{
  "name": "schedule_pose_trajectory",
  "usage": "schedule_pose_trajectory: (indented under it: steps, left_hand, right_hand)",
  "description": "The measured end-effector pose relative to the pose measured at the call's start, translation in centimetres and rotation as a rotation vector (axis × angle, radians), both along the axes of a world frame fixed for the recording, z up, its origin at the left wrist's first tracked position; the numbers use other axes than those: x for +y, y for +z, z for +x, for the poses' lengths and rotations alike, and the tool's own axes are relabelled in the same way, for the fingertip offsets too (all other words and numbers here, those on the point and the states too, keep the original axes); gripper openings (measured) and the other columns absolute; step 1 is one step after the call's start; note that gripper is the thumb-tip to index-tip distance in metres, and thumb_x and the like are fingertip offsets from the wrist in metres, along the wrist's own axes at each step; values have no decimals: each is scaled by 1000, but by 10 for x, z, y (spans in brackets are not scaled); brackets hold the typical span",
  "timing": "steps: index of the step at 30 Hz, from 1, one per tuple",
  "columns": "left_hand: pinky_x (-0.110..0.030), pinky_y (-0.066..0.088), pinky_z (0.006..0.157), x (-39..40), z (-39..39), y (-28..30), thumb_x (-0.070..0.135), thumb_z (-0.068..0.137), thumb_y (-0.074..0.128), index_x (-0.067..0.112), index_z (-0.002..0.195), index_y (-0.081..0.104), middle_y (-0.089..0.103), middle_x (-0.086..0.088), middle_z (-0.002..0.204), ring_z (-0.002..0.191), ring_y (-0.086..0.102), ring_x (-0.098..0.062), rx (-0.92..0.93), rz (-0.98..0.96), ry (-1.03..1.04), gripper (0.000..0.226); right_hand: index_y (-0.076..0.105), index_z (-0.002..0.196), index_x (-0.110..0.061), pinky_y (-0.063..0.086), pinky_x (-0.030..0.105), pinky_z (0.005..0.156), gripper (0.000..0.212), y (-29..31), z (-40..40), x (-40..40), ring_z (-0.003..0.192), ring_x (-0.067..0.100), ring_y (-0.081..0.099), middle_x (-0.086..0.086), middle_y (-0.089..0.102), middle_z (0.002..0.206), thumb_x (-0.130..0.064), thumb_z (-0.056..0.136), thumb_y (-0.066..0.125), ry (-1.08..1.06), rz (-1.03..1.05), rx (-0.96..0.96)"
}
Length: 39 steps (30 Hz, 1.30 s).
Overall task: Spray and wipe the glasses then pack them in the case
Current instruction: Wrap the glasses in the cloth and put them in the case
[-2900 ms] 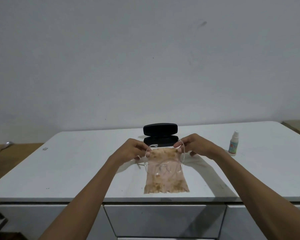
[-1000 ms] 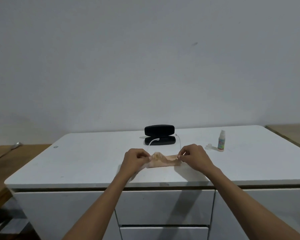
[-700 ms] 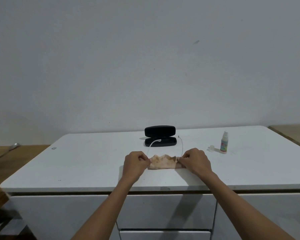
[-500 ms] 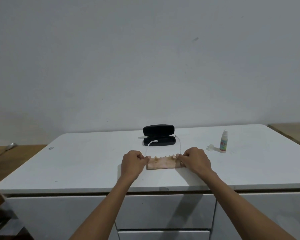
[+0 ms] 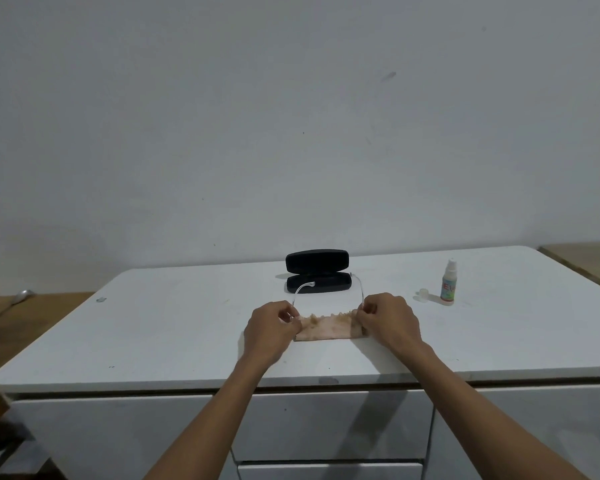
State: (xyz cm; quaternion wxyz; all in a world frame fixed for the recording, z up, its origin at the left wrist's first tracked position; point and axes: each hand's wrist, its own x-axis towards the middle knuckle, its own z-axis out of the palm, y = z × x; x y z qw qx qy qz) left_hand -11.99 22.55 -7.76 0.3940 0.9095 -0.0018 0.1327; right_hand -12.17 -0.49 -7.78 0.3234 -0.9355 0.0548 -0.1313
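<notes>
Glasses (image 5: 327,306) (cloth-wrapped) between both pinching hands (image 5: 270,329)

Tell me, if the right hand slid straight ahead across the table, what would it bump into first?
Probably the open black case. The right hand points away and slightly left, toward the case's right end, though depth is hard to judge. The spray bottle stands off to the right.

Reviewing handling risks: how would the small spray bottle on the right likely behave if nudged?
The spray bottle stands upright, tall and narrow on a small base, so it would probably tip rather than slide. Being round, it might then roll. Its cap lies beside it, so it could leak.
</notes>
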Motion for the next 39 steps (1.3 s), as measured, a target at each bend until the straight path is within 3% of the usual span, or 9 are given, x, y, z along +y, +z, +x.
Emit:
schedule_pose_trajectory:
  steps: [4,7,11,16,18,23,29,34,39]
  left_hand:
    - [-28,48,65,6,4,-4,32,79,80,34,90,70,69,12,85,69,60,-9,-49,-93,-18,16]
    - [-25,49,62,9,7,-8,18,81,81,34,94,68,70,10,84,57,52,-10,-164,-203,-92,24]
    - [-23,51,66,14,10,-13,8,86,75,31,91,73,73,13,84,66,60,-11,-236,-175,-140,24]
    - [-34,55,72,15,8,-8,14,92,67,30,107,73,73,14,91,74,63,-15,-280,44,-173,22]
    - [-30,53,74,15,8,-5,17,95,64,30,112,74,71,14,95,73,60,-10,-293,164,-195,23]
    - [-17,36,67,10,13,-3,17,97,61,33,115,77,61,12,94,81,53,-5,-178,340,-312,29]
    - [-30,53,74,16,26,-10,4,94,65,31,109,79,62,11,91,84,62,-8,-75,134,-345,33]
    - [-25,51,66,20,30,-13,0,86,75,24,94,84,73,5,89,68,58,-4,10,-201,-344,26]
    - [-30,53,70,23,32,-13,10,88,76,29,98,82,75,4,88,70,60,-7,31,-264,-295,23]
  right_hand:
    - [67,85,-33,43,29,64,15,2,-2,-1,83,17,66,-12,68,79,-48,89,68,11,20,-21]
    - [68,102,-36,41,30,67,20,5,-5,-3,89,15,65,-13,73,89,-47,86,71,5,44,-70]
    - [72,91,-35,49,31,70,5,8,-6,-6,89,11,68,-16,74,83,-33,87,71,14,87,-147]
    - [74,80,-38,58,36,80,10,7,-4,-12,88,7,71,-19,73,76,-31,87,76,44,107,-157]
    - [79,87,-33,58,36,81,2,7,-2,-14,88,7,72,-19,73,76,-32,87,77,58,114,-163]
    - [83,101,-28,58,34,81,14,14,2,-11,89,10,74,-8,81,91,-32,88,79,71,103,-169]
    - [80,113,-36,54,31,77,21,21,4,-7,96,15,72,-9,81,102,-34,95,71,153,-81,-95]
    - [73,122,-45,49,29,75,27,21,6,4,103,19,69,-7,78,114,-37,100,60,255,-286,-6]
    - [66,134,-44,52,31,87,35,20,4,5,119,20,64,-3,75,126,-45,100,56,293,-353,7]
